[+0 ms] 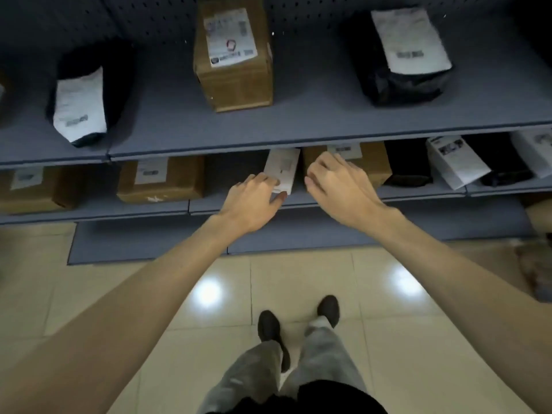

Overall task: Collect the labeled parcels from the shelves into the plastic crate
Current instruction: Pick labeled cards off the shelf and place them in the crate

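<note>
One edge pinch: left hand [254,201] holds small white labelled parcel [283,167], centre frame; right hand [337,186] loose, empty. Weak grip may let parcel drop.

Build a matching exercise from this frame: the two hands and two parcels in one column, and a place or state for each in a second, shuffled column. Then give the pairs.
Column one
1. left hand
2. right hand
3. tall cardboard box
4. slim white parcel

Column two
A. upper shelf, middle
B. in front of a brown box on the lower shelf
C. lower shelf, just left of that brown box
D. pinching the white parcel's near end

Pairs: 1-D, 2-B, 3-A, 4-C
</note>
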Tool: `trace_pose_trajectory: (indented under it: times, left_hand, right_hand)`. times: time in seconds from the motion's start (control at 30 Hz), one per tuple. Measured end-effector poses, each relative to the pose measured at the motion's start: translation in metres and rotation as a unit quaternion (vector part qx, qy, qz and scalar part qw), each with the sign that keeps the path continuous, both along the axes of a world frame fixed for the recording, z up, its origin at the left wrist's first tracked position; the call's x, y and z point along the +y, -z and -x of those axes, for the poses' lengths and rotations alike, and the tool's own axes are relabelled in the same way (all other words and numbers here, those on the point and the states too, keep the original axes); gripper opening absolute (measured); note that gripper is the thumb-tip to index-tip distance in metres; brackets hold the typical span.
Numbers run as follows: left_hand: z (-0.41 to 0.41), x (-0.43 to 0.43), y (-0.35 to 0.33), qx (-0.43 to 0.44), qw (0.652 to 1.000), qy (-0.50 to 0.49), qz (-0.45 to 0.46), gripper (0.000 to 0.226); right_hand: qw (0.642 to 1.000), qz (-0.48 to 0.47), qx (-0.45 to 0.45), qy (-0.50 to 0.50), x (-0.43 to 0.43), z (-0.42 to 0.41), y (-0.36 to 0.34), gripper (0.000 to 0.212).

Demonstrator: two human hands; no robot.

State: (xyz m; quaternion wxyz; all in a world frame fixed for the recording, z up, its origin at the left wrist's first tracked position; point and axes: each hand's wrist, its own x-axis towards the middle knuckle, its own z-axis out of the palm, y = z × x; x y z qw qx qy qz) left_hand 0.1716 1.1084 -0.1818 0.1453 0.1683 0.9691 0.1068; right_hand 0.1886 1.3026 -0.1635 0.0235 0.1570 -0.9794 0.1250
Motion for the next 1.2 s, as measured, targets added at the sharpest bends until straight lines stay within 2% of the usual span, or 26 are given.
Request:
trace_pose_trajectory:
  times: [0.13,0.2,0.33,0.47,0.63,0.73,0.93,1.1,1.2]
  left_hand:
    - [0.007,-0.012,0.025,-0.021,1.000,0.011,0.016,0.045]
    - [0.036,-0.022,0.087,-0.033,0.999,-0.006,0.011,0.046]
    - [0.051,-0.028,0.122,-0.043,0.999,-0.006,0.005,0.047]
    - [0.076,-0.038,0.185,-0.059,0.998,-0.033,-0.001,0.046]
    - [0.103,-0.040,0.232,-0.066,0.993,-0.086,-0.042,0.043]
    - [0.119,-0.035,0.249,-0.079,0.989,-0.100,-0.071,0.044]
    - [0.121,-0.020,0.265,-0.097,0.959,-0.169,-0.204,0.045]
    - [0.076,-0.020,0.260,-0.110,0.948,-0.200,-0.220,0.043]
    - [0.041,-0.019,0.257,-0.131,0.940,-0.215,-0.229,0.053]
  right_hand:
    - [0.998,-0.008,-0.060,0.024,-0.012,-0.002,0.031,0.026]
    - [0.996,-0.020,-0.083,0.033,-0.027,0.026,0.096,0.026]
    - [0.990,-0.017,-0.122,0.064,-0.031,0.048,0.134,0.028]
    - [0.977,0.033,-0.187,0.102,-0.043,0.076,0.203,0.030]
    - [0.959,0.085,-0.223,0.152,-0.053,0.102,0.259,0.033]
    - [0.950,0.104,-0.224,0.193,-0.059,0.115,0.273,0.036]
    - [0.911,0.212,-0.229,0.270,-0.071,0.124,0.280,0.042]
    - [0.904,0.231,-0.222,0.284,-0.073,0.082,0.279,0.037]
    - [0.892,0.265,-0.221,0.291,-0.072,0.046,0.283,0.032]
